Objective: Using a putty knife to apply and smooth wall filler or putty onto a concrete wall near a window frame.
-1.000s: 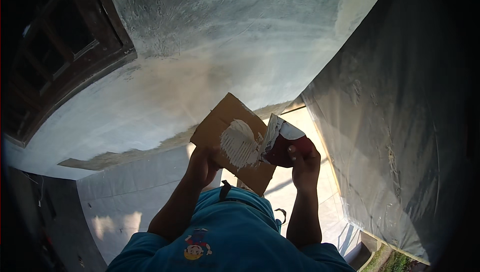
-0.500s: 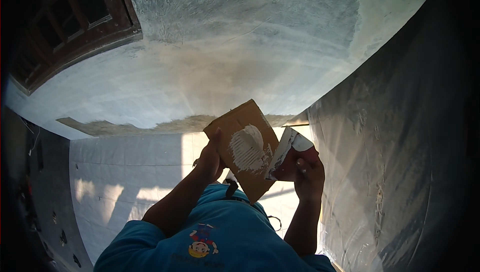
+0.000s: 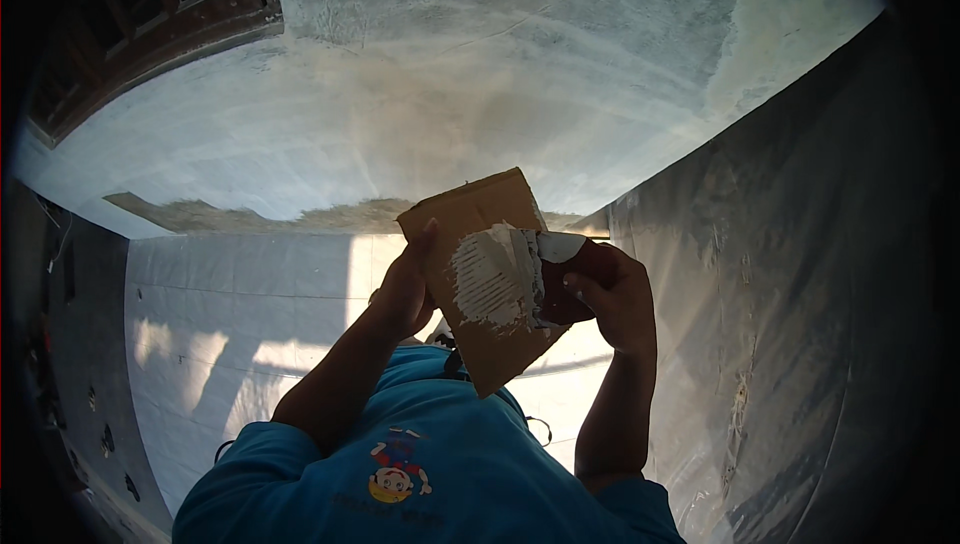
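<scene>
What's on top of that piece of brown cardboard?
A ridged patch of white paste lies on the cardboard; the dark red scraper in the right hand overlaps the patch's right side. Whatever the scraper and left hand cover cannot be seen.

Tan rect. cardboard sheet (image 3: 478, 206): matt, rough edges. White ridged paste patch (image 3: 485, 282) on it: matt. Dark red flat spreader (image 3: 553, 301): smooth, mat'l unclear, edge paste-crusted. Far grey-white plaster wall (image 3: 440, 124): matt, pt. rough. Far-left brown window frame (image 3: 235, 21): wood. Near blue shirt (image 3: 450, 459): matt cloth.
</scene>
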`<state>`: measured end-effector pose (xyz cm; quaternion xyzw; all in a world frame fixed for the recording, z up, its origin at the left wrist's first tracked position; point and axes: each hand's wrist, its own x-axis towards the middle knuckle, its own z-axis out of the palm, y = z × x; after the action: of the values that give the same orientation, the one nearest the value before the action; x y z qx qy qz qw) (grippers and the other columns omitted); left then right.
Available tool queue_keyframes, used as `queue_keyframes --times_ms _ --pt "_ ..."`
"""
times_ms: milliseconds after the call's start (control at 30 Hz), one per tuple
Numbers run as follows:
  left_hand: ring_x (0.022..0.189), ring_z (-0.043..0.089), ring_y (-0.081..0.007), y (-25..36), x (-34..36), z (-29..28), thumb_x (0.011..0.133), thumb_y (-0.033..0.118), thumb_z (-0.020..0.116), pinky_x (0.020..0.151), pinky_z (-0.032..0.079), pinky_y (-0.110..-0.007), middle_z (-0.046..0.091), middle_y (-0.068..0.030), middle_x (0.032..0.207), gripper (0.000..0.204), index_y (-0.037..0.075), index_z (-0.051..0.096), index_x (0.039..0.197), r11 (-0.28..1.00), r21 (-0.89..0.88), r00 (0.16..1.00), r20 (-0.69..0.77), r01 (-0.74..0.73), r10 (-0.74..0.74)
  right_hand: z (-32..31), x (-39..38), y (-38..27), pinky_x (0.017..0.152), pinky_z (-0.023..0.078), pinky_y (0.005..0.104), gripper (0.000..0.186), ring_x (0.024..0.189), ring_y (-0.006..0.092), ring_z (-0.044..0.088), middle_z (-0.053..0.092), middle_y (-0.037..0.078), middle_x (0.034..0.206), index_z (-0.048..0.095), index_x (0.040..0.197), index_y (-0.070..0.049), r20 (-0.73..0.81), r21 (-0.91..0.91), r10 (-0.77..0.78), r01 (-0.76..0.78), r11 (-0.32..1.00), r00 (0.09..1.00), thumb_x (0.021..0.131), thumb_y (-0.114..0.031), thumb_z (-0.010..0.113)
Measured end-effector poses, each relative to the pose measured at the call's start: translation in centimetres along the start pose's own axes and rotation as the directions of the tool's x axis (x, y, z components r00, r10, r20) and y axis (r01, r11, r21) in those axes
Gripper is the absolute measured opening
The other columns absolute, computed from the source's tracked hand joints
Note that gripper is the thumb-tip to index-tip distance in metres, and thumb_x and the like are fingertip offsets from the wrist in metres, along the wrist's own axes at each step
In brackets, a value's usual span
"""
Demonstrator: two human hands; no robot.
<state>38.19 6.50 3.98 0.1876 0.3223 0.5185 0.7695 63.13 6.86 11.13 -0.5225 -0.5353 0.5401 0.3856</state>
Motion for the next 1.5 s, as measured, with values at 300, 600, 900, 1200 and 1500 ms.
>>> queue_keyframes --times_ms 300,600,900,1200,1500 --pt "0.114 0.056 -0.0268 -0.2 -0.8 0.9 0.100 0.049 0.038 0.094 0.050 -0.039 0.054 -0.0184 0.124 0.061 0.000 0.035 0.137 0.998 0.054 1.000 -0.018 -0.010 0.010 0.7 0.4 0.1 0.081 0.053 0.0307 0.033 0.087 0.0166 0.066 0.070 0.011 0.097 0.061 0.108 0.003 -0.013 -0.174 0.021 -0.023 0.984 1.000 0.077 -0.003 0.068" --pt "0.116 0.056 -0.0276 0.1 -0.8 1.4 0.099 0.051 0.036 0.094 0.050 -0.039 0.053 -0.0193 0.126 0.064 -0.001 0.035 0.137 0.997 0.075 1.000 0.001 0.009 -0.009 1.1 0.3 -0.6 0.079 0.053 0.0314 0.028 0.083 0.0173 0.067 0.070 0.011 0.091 0.063 0.103 0.002 0.027 -0.259 0.003 0.004 0.966 1.000 0.076 -0.005 0.068" --pt "0.113 0.057 -0.0254 -0.3 -1.2 1.9 0.099 0.053 0.036 0.093 0.051 -0.037 0.056 -0.0182 0.122 0.066 -0.001 0.039 0.135 0.991 0.124 0.998 0.024 0.060 -0.063 0.8 0.3 0.4 0.076 0.053 0.0298 0.028 0.080 0.0137 0.065 0.069 0.007 0.086 0.063 0.102 0.002 0.097 -0.300 0.063 -0.031 0.953 0.993 0.074 -0.001 0.069" --pt "0.107 0.061 -0.0321 -1.3 -1.3 1.3 0.100 0.054 0.026 0.080 0.058 -0.045 0.056 -0.0219 0.119 0.066 -0.002 0.038 0.133 0.922 0.287 0.964 -0.132 0.259 -0.230 3.3 -0.7 1.4 0.069 0.055 0.0343 0.018 0.075 0.0242 0.069 0.070 0.012 0.085 0.066 0.102 -0.005 0.251 -0.596 0.006 0.150 0.789 0.968 0.086 -0.014 0.065" --pt "0.116 0.054 -0.0366 -2.8 -1.5 0.7 0.098 0.060 0.024 0.092 0.053 -0.048 0.049 -0.0282 0.124 0.077 -0.006 0.028 0.138 0.914 0.293 0.957 -0.156 0.279 -0.243 5.0 -2.4 3.2 0.066 0.053 0.0327 0.017 0.072 0.0238 0.066 0.067 0.010 0.080 0.067 0.097 -0.008 0.313 -0.671 -0.095 0.291 0.682 0.945 0.081 -0.008 0.066"
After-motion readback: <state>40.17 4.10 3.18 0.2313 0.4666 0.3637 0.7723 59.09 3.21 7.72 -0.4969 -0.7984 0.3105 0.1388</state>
